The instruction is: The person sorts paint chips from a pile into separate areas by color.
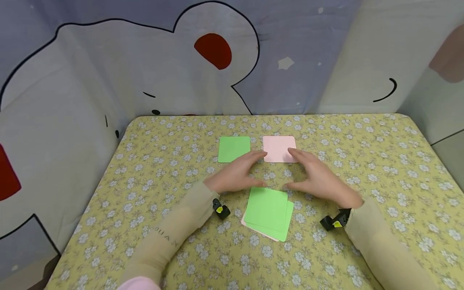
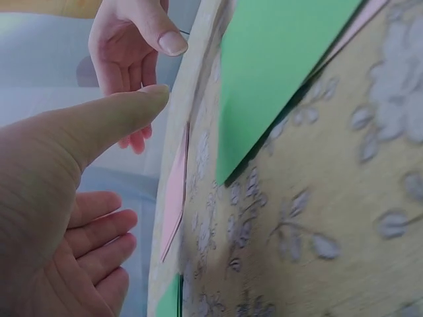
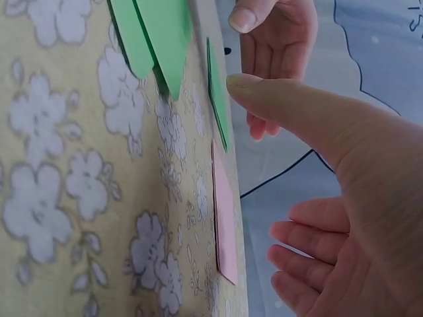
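Observation:
Both hands hover over the table, palms facing each other with a gap between them and nothing held. My left hand point(image 1: 237, 173) has its thumb near the top edge of a loose pile of square cards, whose top is a green card point(image 1: 267, 207). Another green card and the edge of a pink card point(image 1: 247, 223) stick out beneath it, askew. Opposite, my right hand point(image 1: 319, 177) has its fingers extended near the far pink card point(image 1: 278, 148). A far green card point(image 1: 233, 148) lies left of that one. In the left wrist view the left thumb point(image 2: 112, 125) stands apart from the fingers.
A yellow flowered cloth point(image 1: 145, 193) covers the table. Behind and beside it hangs a cartoon-printed curtain point(image 1: 308, 60). Each wrist wears a small black camera, one being the left camera point(image 1: 221, 209) and the other the right camera point(image 1: 335, 220).

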`<state>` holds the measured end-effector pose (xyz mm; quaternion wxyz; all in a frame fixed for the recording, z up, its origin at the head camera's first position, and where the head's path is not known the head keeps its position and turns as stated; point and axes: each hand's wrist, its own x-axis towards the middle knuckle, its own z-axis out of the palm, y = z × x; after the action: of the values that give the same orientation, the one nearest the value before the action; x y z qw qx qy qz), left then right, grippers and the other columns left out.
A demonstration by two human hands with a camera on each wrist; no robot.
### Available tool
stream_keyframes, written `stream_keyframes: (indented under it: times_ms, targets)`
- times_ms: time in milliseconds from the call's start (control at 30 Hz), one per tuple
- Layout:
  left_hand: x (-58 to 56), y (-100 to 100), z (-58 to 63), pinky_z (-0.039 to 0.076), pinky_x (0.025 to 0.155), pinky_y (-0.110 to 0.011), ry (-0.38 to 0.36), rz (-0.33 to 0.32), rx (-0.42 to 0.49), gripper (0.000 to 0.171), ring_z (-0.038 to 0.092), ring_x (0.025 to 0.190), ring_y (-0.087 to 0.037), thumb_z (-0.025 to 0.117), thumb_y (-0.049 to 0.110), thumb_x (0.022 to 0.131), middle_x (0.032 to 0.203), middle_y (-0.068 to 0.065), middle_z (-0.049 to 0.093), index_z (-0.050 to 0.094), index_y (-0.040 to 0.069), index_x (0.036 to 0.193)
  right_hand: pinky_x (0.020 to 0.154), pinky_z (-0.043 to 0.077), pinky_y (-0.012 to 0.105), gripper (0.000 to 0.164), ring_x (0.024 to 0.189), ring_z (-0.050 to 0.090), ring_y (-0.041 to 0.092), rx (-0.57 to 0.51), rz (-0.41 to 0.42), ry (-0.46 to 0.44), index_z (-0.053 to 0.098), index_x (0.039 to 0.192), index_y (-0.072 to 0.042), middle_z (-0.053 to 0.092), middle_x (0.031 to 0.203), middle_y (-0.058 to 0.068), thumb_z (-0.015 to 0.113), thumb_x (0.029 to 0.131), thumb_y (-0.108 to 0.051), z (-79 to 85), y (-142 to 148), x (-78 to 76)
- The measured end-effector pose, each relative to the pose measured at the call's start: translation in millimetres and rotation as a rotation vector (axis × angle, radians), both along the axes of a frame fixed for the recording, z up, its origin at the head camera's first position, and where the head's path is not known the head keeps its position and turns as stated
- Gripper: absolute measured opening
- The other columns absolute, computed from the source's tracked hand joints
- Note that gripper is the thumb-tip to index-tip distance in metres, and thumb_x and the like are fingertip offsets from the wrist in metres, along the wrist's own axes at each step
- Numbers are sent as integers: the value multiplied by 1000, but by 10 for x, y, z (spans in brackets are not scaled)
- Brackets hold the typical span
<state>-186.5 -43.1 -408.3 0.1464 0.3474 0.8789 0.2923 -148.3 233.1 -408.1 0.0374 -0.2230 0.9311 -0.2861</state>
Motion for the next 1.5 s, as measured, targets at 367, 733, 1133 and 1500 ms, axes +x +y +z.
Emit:
stream_keyframes:
  times_ms: [367,733,1133,1500]
  targets:
    - [171,-62,-63,23,121,-38,36,-28,-29,97,27,149,-23,81,45,87,163,-10,31,30,8,161,115,28,63,111,145,29,41,29,32,6,29,160,-1,32,160,20,89,78,-45,-13,-67,159]
    - [349,-152,-96,24,121,-37,20,-56,-55,99,26,149,-21,82,48,85,163,-7,31,31,8,160,115,30,61,114,143,34,41,43,61,12,30,159,1,33,159,22,90,75,-48,-11,-109,294]
    - [538,-213,-119,29,118,-31,-4,-128,-54,108,32,146,-18,91,46,75,159,-5,37,35,7,158,115,31,58,115,145,31,39,38,100,-5,32,158,2,32,160,19,91,73,-48,-43,-199,460]
    - [626,-220,-121,37,113,-28,-1,-124,-68,104,40,139,-18,91,43,77,156,-4,39,35,10,159,112,38,55,111,142,37,35,6,140,-20,37,156,-1,40,156,16,92,72,-47,-122,-263,564]
